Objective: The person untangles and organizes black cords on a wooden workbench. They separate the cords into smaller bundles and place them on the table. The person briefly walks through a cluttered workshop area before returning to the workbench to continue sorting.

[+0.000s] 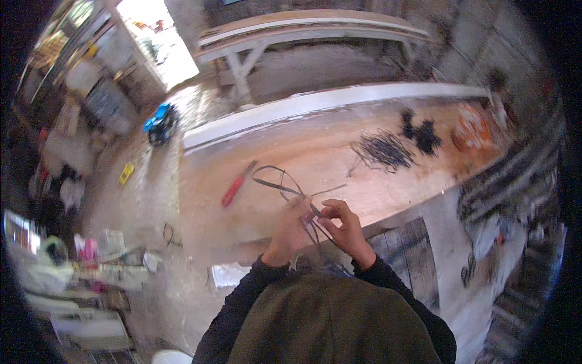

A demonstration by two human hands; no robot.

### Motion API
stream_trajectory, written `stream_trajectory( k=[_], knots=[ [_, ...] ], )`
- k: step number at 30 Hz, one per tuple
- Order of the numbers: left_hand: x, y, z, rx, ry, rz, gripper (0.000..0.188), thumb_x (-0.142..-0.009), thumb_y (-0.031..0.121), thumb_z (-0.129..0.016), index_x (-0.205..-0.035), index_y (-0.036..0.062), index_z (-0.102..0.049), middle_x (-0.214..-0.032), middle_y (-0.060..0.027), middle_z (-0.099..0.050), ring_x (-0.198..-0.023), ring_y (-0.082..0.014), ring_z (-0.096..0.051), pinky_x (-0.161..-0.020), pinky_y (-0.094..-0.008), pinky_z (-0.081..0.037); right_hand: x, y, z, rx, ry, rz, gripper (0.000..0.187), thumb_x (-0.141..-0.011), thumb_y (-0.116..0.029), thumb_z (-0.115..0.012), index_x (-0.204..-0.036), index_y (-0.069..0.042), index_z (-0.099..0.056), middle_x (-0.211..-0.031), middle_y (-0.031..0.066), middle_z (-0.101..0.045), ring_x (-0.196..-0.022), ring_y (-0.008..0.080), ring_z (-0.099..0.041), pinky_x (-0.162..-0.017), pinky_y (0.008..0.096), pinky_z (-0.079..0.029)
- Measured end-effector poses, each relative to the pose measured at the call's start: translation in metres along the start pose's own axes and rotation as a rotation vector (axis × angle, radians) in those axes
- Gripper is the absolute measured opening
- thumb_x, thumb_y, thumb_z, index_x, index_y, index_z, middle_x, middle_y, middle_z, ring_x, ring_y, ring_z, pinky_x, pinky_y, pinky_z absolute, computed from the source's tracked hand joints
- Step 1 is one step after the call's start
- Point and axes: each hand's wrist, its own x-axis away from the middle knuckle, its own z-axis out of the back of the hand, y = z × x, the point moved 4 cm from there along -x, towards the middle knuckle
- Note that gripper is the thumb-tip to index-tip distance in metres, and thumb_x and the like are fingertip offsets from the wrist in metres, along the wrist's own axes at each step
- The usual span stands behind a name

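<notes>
Over the near edge of the wooden workbench (206,224), both my hands are on a thin, dark, flexible strip (276,185). It loops out beyond my fingers, and its ends hang toward my lap. My left hand (288,225), partly blurred, is closed around the strip. My right hand (344,225) pinches it between thumb and fingers, just to the right of the left hand. A red-handled tool (233,187) with a short grey end lies on the bench beyond my left hand; whether it is a knife cannot be made out.
A tangle of dark strips (385,151) lies at the bench's right, with black bundles (421,132) and an orange bag (473,128) farther along. Another long bench (315,33) stands behind. Left on the floor are a blue toy vehicle (160,124) and a yellow toy car (126,174).
</notes>
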Motion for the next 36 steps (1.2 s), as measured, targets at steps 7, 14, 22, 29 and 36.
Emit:
stream_trajectory(
  k=[7, 14, 22, 29, 36],
  knots=[
    [0.077, 0.022, -0.001, 0.066, 0.218, -0.179, 0.012, -0.082, 0.013, -0.054, -0.087, 0.0022, -0.054, -0.069, 0.0009, -0.053, -0.058, -0.0056, -0.049, -0.053, -0.0201, -0.04, -0.009, -0.056, -0.026, 0.171, -0.348, 0.555, 0.031, -0.069, 0.002, -0.06, -0.097, -0.009, -0.059, -0.083, 0.0074, -0.058, -0.075, 0.0206, -0.057, -0.064, 0.0286, -0.046],
    [0.157, 0.001, 0.026, 0.13, 0.382, -0.376, 0.009, -0.082, 0.013, -0.054, -0.086, 0.0042, -0.053, -0.067, 0.0011, -0.052, -0.05, -0.0041, -0.038, -0.046, -0.0184, -0.032, 0.019, -0.06, -0.069, -0.1, -0.647, 0.564, 0.024, -0.069, -0.001, -0.063, -0.092, -0.007, -0.063, -0.08, 0.0087, -0.06, -0.073, 0.0196, -0.057, -0.062, 0.0288, -0.046],
    [0.256, -0.01, 0.07, 0.087, 0.665, -0.718, 0.008, -0.082, 0.011, -0.055, -0.087, 0.0074, -0.049, -0.088, -0.0031, -0.053, -0.059, -0.0049, -0.045, -0.043, -0.0159, -0.033, 0.113, -0.041, -0.192, -1.191, -1.054, -0.853, 0.017, -0.085, -0.015, -0.051, -0.095, -0.004, -0.058, -0.087, 0.0028, -0.061, -0.074, 0.0116, -0.056, -0.069, 0.0245, -0.045],
    [0.363, 0.017, 0.179, -0.146, 0.918, -1.149, 0.01, -0.078, 0.003, -0.056, -0.086, 0.0048, -0.05, -0.09, -0.0059, -0.054, -0.065, -0.0104, -0.053, -0.052, -0.0186, -0.043, 0.175, -0.07, -0.335, -1.2, -1.331, -1.099, 0.016, -0.085, -0.013, -0.049, -0.096, -0.002, -0.053, -0.09, 0.0063, -0.059, -0.076, 0.0123, -0.057, -0.07, 0.0241, -0.047],
    [0.487, 0.098, 0.276, -0.258, 1.036, -1.025, 0.015, -0.075, 0.011, -0.062, -0.083, 0.0031, -0.052, -0.075, -0.0034, -0.056, -0.058, -0.0068, -0.049, -0.048, -0.0178, -0.038, 0.225, -0.151, -0.478, -1.124, -1.331, -1.121, 0.018, -0.084, -0.009, -0.051, -0.098, 0.002, -0.051, -0.09, 0.007, -0.057, -0.08, 0.0136, -0.054, -0.072, 0.0261, -0.044]
  ],
)
